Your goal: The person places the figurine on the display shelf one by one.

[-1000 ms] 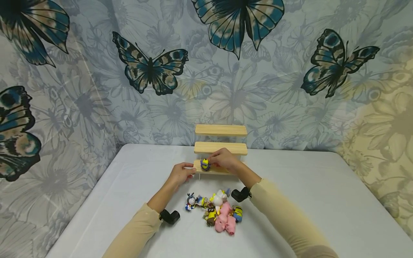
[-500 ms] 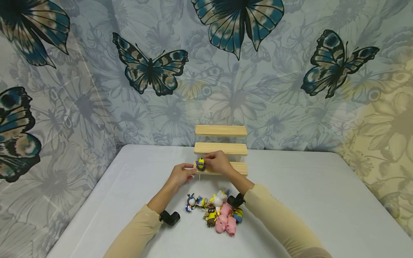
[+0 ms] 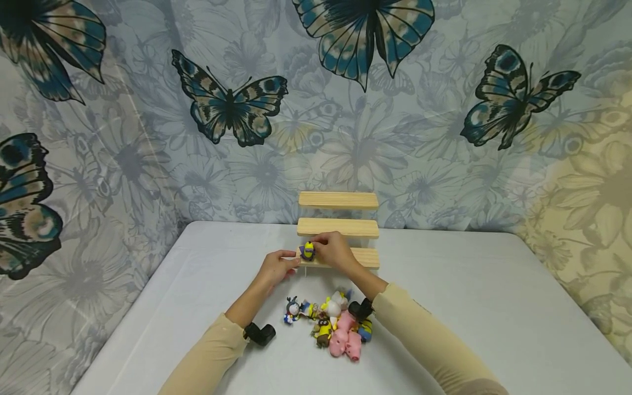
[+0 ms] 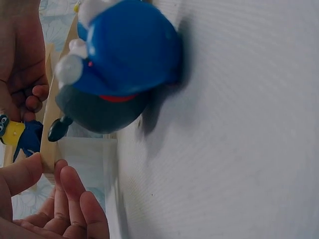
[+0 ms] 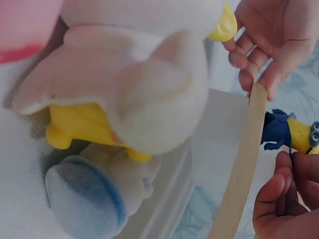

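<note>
A small yellow and dark-blue minion figure [image 3: 307, 251] stands upright at the left end of the lowest wooden shelf [image 3: 365, 257]. My right hand [image 3: 334, 249] pinches it from the right, fingertips at its side, as the right wrist view also shows on the minion figure [image 5: 300, 134]. My left hand [image 3: 276, 269] holds the left end of that shelf, thumb on top and fingers below. In the left wrist view, the left hand's thumb [image 4: 22, 177] lies close to the minion's base. In front of the shelf lies a heap of toy figures [image 3: 338, 340].
The middle shelf [image 3: 316, 226] and top shelf [image 3: 338, 199] rise behind in steps. The heap holds pink pigs [image 3: 353, 344], a white figure [image 3: 336, 303], a brown and yellow figure [image 3: 323, 332] and a blue horned figure [image 3: 292, 310]. A white cloth covers the table [image 3: 469, 307].
My right hand has slid left along the lowest shelf with the minion figure, from nearer its middle to the left end. The left hand has stayed in place.
</note>
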### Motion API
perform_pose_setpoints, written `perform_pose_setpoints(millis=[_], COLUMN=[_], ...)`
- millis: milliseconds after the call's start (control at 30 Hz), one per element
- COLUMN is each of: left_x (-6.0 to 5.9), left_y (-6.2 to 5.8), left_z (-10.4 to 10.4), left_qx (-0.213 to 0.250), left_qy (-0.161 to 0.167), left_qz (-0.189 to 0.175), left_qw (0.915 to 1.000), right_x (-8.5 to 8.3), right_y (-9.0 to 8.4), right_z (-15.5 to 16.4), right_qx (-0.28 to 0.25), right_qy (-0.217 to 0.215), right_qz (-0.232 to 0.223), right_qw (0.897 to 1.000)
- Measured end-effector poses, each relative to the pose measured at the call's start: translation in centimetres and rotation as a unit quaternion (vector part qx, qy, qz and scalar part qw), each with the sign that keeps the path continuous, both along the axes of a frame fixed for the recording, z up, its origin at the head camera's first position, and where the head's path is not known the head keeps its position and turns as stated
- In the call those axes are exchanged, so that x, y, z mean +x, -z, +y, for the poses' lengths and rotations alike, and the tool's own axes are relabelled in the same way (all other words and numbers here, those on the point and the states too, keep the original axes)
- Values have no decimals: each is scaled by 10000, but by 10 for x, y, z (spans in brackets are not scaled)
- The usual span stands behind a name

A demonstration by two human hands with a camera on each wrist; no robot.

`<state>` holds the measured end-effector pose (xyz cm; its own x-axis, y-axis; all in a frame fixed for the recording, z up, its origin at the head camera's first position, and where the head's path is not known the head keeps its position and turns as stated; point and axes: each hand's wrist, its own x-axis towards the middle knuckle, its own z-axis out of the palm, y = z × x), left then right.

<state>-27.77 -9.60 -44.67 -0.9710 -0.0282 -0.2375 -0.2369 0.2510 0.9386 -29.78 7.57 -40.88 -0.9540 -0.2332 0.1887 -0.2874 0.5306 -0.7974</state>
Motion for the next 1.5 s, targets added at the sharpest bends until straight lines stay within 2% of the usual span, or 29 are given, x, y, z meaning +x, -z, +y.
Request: perform_pose_setpoints(millis=[300, 633, 967, 1267, 1500], left_x=[0, 0, 0, -1, -1], left_y=[0, 1, -1, -1, -1], left_z=[0, -2, -1, -1, 0], left_qx=[4, -23, 21, -57, -68], left_qy=[13, 14, -42, -71, -22], left_qz=[-52, -61, -83, -67, -97], left_qw=[10000, 10000, 10000, 9999, 9999], right_x=[1, 4, 8, 24, 44], right_y=[1, 1, -6, -26, -37], right_z=[0, 1, 13, 39, 58], right_qx=[-59, -59, 102, 623, 1067], right_qy=[170, 87, 83, -233, -563], right_qz=[-6, -24, -38, 275, 426], right_qw=[9998, 9999, 9999, 9974, 9918])
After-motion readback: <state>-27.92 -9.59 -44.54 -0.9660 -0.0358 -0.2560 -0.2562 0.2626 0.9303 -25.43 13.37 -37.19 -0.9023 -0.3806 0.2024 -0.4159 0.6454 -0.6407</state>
